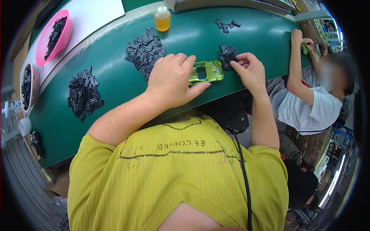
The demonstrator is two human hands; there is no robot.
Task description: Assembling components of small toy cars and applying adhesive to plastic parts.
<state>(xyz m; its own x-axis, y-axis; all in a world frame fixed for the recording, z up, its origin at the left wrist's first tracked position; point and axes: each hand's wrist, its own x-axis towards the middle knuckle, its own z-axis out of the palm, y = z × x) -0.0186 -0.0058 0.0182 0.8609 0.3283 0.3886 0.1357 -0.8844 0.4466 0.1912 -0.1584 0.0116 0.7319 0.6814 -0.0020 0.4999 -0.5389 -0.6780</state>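
From the head camera we look down on a green bench (pixel 115 84) that curves across the upper half of the picture. Our left hand (pixel 171 79) lies over the left end of a lime-green toy car body (pixel 206 72), fingers curled on top and thumb stretched along its near side, so the grip is closed on the car body and presses it to the bench near its front edge. Our right hand (pixel 250 69) sits just right of the car body, its fingertips pinched at a small heap of black plastic parts (pixel 227 54); we cannot tell whether a part is actually caught between them.

Further left on the bench lies a larger pile of black parts (pixel 143 51), and well apart from it, nearer the left rim, another pile of black pieces (pixel 83 92). A small bottle of amber liquid (pixel 162 18) stands at the far edge. A pink bowl (pixel 54 36) holding black parts rests on a white surface beyond the bench, with a second bowl (pixel 29 85) below it.

At the right, another person in a white shirt (pixel 308 107) works with both hands at the same bench.
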